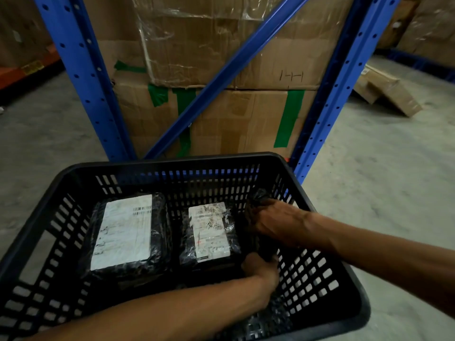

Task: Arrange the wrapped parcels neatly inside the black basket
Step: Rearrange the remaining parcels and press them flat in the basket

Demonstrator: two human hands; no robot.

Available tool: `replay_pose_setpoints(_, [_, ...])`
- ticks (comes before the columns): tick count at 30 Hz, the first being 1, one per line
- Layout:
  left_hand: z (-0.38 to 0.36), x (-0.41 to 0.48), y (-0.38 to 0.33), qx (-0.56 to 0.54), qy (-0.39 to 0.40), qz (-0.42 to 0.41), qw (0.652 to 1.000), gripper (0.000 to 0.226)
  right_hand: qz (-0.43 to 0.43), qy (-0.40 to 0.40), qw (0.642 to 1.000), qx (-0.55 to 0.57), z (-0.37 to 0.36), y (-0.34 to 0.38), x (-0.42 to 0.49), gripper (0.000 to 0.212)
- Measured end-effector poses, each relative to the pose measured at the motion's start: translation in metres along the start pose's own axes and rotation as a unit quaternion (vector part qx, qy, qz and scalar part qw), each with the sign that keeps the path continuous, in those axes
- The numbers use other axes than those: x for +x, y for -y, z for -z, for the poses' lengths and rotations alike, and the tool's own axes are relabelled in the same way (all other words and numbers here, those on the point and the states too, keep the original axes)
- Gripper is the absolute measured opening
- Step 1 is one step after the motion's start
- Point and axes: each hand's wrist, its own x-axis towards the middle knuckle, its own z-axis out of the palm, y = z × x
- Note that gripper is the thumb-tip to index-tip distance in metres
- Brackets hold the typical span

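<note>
Hands first: my left hand (261, 267) and right hand (275, 221) both grasp a dark plastic-wrapped parcel (258, 200) against the black slotted plastic basket's (172, 159) right wall. I'd lower it flat, parallel to the labelled parcel (209, 233) beside it.

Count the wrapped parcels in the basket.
3: large labelled parcel at left, smaller labelled parcel mid-basket, dark parcel against the right wall, gripped by both hands. Others may be hidden under the arms.

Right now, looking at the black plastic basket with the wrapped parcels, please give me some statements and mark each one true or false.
1. Two label-up black-wrapped parcels, large and small, lie in the black plastic basket. True.
2. Both hands are outside it. False: left hand and right hand are inside.
3. Both hands grip a dark parcel at its right wall. True.
4. The basket sits on a shelf. False: cannot tell; grey floor around.
</note>
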Motion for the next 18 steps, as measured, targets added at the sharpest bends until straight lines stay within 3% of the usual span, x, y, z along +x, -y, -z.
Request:
replay_pose_setpoints(4, [0.038,-0.040,0.001,0.025,0.015,-0.069,0.997,0.056,-0.031,0.133,0.975,0.176,0.059,-0.021,-0.022,0.053])
replay_pose_setpoints(7, [0.094,-0.077,0.005,-0.005,0.061,-0.130,0.990,0.055,-0.028,0.159,0.897,0.411,0.103,-0.042,-0.047,0.063])
replay_pose_setpoints(10, [0.150,-0.092,0.007,-0.125,0.106,-0.189,0.968,0.067,-0.055,0.110,0.741,0.660,0.120,-0.061,-0.062,0.047])
replay_pose_setpoints(12, [0.179,-0.084,0.007,-0.231,0.118,-0.186,0.948,0.052,-0.133,0.052,0.639,0.756,0.109,-0.063,-0.059,0.041])
replay_pose_setpoints(14, [0.198,-0.076,0.002,-0.325,0.117,-0.152,0.926,0.038,-0.230,0.011,0.485,0.843,0.089,-0.055,-0.044,0.041])
replay_pose_setpoints(16, [0.207,-0.062,-0.004,-0.328,0.085,-0.147,0.929,0.033,-0.295,0.003,0.350,0.889,0.069,-0.042,-0.023,0.033])
replay_pose_setpoints(18, [0.209,-0.049,-0.009,-0.294,0.040,-0.136,0.945,0.042,-0.324,-0.001,0.305,0.895,0.058,-0.027,-0.002,0.028])
